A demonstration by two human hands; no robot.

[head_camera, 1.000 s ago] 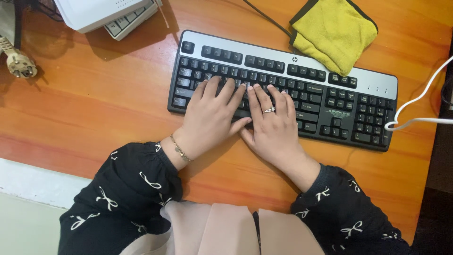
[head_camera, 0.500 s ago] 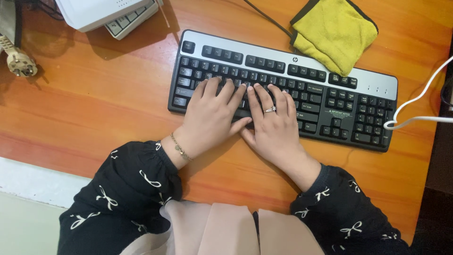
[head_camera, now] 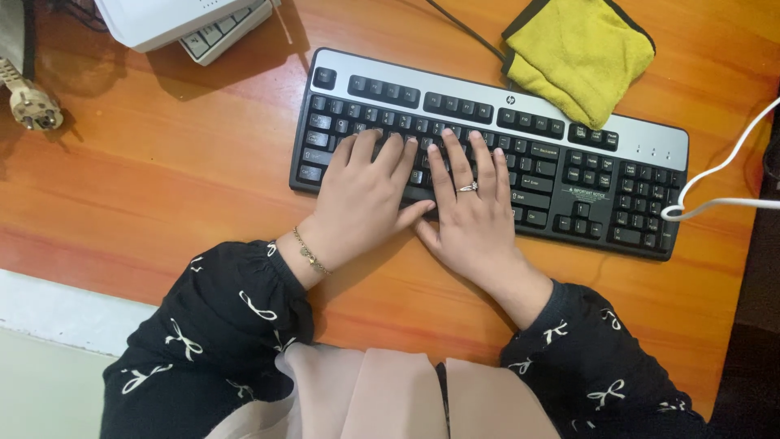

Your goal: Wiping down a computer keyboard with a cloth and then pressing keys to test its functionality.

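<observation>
A black keyboard point(head_camera: 569, 175) with a silver top strip lies slanted across the orange wooden desk point(head_camera: 162, 179). My left hand point(head_camera: 366, 199) rests on its left letter keys with fingers spread; a thin chain bracelet circles that wrist. My right hand point(head_camera: 471, 215), with a ring on one finger, lies beside it on the middle keys, fingers stretched up toward the upper rows. The two thumbs almost touch below the keys. Neither hand holds anything. Both arms wear black sleeves patterned with white bows.
A folded yellow cloth point(head_camera: 581, 53) lies behind the keyboard. A white cable point(head_camera: 715, 175) loops at the right edge. A white device on a second keyboard point(head_camera: 183, 20) sits at the top left, with a plug point(head_camera: 32, 106) at the far left.
My right hand's fingers have stretched further up the keyboard. The left hand has stayed in place on its keys.
</observation>
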